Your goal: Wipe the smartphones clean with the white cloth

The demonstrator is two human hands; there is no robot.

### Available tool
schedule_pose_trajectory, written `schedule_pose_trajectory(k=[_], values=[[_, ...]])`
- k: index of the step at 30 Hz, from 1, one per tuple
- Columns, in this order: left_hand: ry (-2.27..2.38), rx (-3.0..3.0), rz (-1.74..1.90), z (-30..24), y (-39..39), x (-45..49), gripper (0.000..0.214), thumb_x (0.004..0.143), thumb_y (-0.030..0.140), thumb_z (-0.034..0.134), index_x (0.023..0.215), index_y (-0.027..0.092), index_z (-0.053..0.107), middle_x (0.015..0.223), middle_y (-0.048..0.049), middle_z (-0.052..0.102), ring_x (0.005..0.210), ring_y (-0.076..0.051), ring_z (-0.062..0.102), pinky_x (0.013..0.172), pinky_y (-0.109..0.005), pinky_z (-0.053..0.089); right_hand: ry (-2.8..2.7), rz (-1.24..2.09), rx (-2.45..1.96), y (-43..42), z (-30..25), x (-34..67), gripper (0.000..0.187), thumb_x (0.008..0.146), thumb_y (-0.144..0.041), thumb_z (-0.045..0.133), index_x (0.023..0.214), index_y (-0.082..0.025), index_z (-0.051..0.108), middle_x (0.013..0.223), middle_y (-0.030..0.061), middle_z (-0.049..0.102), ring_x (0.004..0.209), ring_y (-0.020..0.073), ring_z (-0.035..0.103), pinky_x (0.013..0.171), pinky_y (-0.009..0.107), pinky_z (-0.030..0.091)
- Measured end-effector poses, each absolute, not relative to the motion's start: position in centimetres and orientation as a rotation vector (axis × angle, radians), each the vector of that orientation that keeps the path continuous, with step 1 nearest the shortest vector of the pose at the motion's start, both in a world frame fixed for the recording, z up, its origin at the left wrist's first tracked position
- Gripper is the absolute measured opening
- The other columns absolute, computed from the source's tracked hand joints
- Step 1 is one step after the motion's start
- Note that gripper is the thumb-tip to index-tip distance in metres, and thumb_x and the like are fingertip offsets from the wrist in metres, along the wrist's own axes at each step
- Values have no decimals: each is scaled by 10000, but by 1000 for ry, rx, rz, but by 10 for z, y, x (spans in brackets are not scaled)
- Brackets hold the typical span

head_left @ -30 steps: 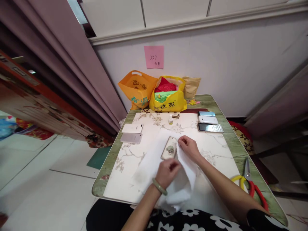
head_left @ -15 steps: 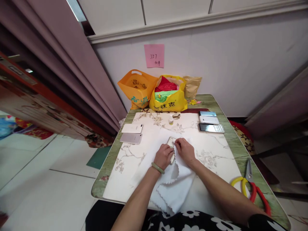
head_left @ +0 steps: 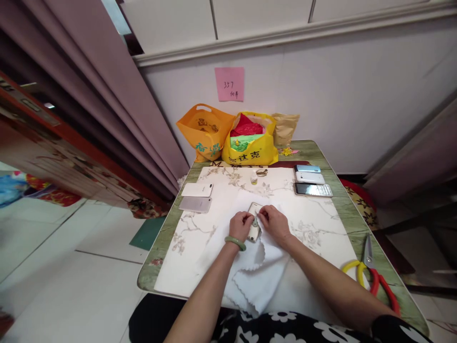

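A small pale mobile phone (head_left: 253, 233) lies on a white cloth (head_left: 259, 286) with scalloped edges, in the middle of the table. On the phone's upward face is a small greyish piece (head_left: 254, 222), too small to name. My left hand (head_left: 241, 225), with a green bangle on its wrist, has its fingertips pinched together at the phone's left side, beside that piece. At the phone's upper right side my right hand (head_left: 274, 222) is also closed in a pinch. What either set of fingertips grips is hidden.
Two phones (head_left: 195, 205) lie at the left, several more (head_left: 310, 178) at the right. A small bottle (head_left: 253, 178) and glasses (head_left: 262, 173) sit behind. An orange bag (head_left: 205, 131) and a yellow bag (head_left: 252, 143) stand at the back. Scissors (head_left: 371, 271) lie at the right edge.
My left hand has drawn back to the left and its fingers have narrowed to a pinch, baring more of the phone. My right hand has hardly moved.
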State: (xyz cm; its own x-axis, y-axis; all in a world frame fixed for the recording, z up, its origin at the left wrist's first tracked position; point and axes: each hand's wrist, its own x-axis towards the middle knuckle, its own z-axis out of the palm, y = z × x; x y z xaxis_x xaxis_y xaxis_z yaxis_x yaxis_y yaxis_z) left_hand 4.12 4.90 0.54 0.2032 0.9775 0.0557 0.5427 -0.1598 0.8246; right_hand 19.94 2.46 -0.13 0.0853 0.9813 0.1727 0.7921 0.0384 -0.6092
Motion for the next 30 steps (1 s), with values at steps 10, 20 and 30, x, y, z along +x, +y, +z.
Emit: schedule_pose_trajectory(k=[10, 20, 30], values=[[1384, 1859, 741, 11, 52, 39, 168, 832, 257, 520, 693, 195, 591, 712, 8, 541, 707, -142, 524, 688, -264, 422, -2152, 604, -1489, -26, 15, 185, 139, 912, -296, 514, 857, -246, 632, 853, 19, 646, 787, 168, 588, 709, 272, 389], [1329, 1935, 759, 10, 45, 35, 139, 879, 218, 465, 807, 206, 583, 796, -6, 543, 791, -157, 526, 762, -291, 428, -2013, 482, -1762, 28, 12, 199, 107, 862, -344, 592, 827, -256, 643, 821, -4, 674, 696, 151, 594, 606, 260, 332], [1487, 1952, 826, 14, 36, 43, 130, 813, 119, 509, 724, 190, 572, 746, -7, 526, 722, -151, 524, 704, -276, 426, -1670, 303, -1967, 48, 7, 208, 171, 904, -334, 512, 815, -219, 602, 839, 39, 641, 676, 162, 555, 614, 273, 327]])
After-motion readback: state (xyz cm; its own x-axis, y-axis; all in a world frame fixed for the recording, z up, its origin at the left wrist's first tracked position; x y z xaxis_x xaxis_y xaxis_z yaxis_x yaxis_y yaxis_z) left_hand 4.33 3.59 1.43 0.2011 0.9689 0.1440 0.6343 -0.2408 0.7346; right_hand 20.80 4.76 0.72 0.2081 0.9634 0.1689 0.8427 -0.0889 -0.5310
